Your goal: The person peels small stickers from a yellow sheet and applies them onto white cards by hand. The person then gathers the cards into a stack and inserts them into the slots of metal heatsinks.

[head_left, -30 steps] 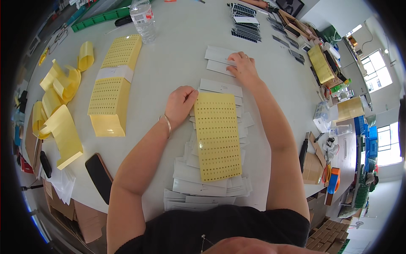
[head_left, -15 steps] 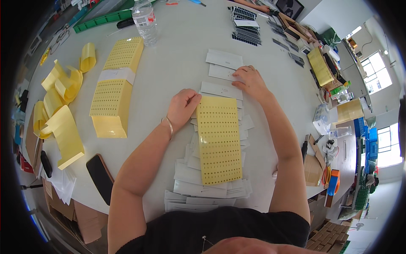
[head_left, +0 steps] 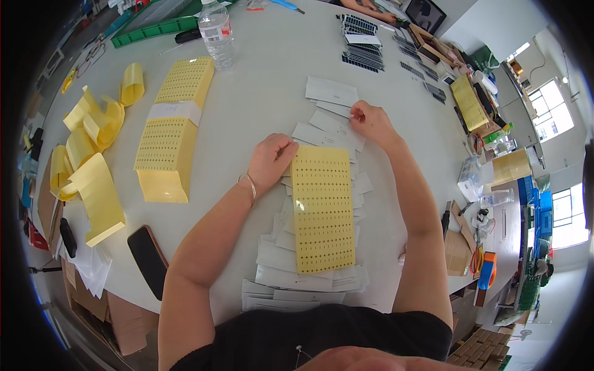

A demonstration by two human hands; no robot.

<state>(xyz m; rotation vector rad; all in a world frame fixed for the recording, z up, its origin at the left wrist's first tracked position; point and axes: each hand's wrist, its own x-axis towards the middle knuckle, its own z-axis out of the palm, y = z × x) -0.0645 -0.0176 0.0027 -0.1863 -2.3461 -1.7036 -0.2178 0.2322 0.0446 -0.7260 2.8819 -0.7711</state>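
My left hand is closed at the upper left corner of a yellow sheet with rows of small dark marks, apparently a sticker sheet. It lies over a long overlapping row of white cards. To the right and farther off, my right hand has its thumb and fingers pinched together at the edge of a tilted white card. Whatever sits between those fingertips is too small or hidden to make out. Beyond it lies another white card.
A folded yellow sheet stack with a white band lies left, beside curled yellow strips. A phone rests near my left elbow. A water bottle stands at the back left; dark strips lie at the back right.
My right hand has closed from a spread pinch and come slightly nearer. The white card under it now lies nearer and tilted. My left hand keeps its place at the sheet's corner.
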